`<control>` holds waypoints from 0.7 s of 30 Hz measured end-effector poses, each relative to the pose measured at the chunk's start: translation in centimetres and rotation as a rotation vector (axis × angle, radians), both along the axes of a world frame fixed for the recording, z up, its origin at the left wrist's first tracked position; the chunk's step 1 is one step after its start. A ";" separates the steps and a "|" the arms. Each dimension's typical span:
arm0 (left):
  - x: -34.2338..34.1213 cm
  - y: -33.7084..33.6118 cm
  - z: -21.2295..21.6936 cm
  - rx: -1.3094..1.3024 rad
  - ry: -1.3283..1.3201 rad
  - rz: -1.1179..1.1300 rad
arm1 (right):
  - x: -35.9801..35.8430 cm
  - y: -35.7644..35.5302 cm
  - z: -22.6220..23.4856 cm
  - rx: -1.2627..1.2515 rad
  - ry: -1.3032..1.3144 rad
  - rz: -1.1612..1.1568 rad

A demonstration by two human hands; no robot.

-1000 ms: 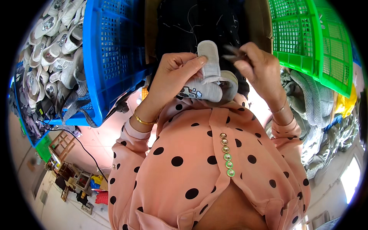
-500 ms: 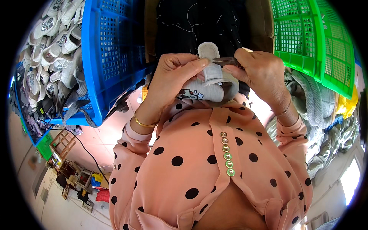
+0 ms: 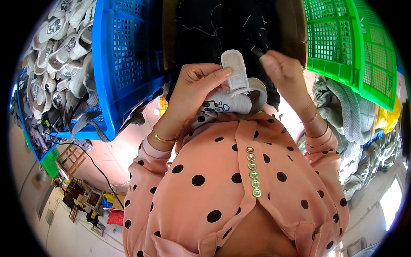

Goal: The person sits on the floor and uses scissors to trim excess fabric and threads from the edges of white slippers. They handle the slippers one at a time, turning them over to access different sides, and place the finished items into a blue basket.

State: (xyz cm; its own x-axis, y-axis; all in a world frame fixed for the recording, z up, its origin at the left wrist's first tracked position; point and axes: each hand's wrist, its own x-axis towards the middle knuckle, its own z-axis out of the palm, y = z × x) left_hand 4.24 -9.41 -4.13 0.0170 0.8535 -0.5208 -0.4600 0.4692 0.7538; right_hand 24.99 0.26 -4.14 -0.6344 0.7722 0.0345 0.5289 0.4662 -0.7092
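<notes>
Between thumb and fingers, my left hand (image 3: 199, 81) grips the raised strap of a small light-grey fabric shoe (image 3: 229, 102). The strap (image 3: 234, 70) stands up with its stitched edge showing, and the shoe's side bears a printed cartoon picture. The shoe lies on its side against my front, its opening toward the right. To the right of the strap and apart from it, my right hand (image 3: 284, 70) is closed around a small dark-bladed tool, apparently thread snips (image 3: 257, 52); motion blurs its tip.
A blue plastic crate (image 3: 128, 55) stands at the left, beside a heap of similar grey shoes (image 3: 55, 55). Green crates (image 3: 332, 38) stand at the right, above grey fabric pieces (image 3: 346, 107). Loose thread ends (image 3: 214, 31) lie on the dark cloth over my lap.
My right hand has moved away from the strap, up and to the right, taking the snips with it. My left hand keeps hold of the strap, which now shows unobstructed.
</notes>
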 end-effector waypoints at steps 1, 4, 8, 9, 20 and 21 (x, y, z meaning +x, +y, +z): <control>-0.1 0.0 0.1 0.014 0.038 -0.024 | -0.2 0.2 0.4 -0.139 0.101 -0.095; 0.2 0.1 0.6 0.079 0.141 -0.072 | -1.7 -1.1 1.5 -0.055 0.106 -0.057; 0.5 0.1 0.8 0.137 0.253 -0.126 | -0.3 2.5 -1.7 0.310 -0.134 -0.135; 0.3 0.1 0.8 0.121 0.281 -0.147 | 0.7 4.4 -2.0 0.404 -0.273 -0.291; -0.3 1.0 0.0 0.214 0.418 -0.240 | -1.1 2.4 0.1 -0.610 0.355 -0.117; -0.4 1.0 0.0 0.222 0.428 -0.251 | -1.2 2.0 0.4 -0.701 0.403 -0.119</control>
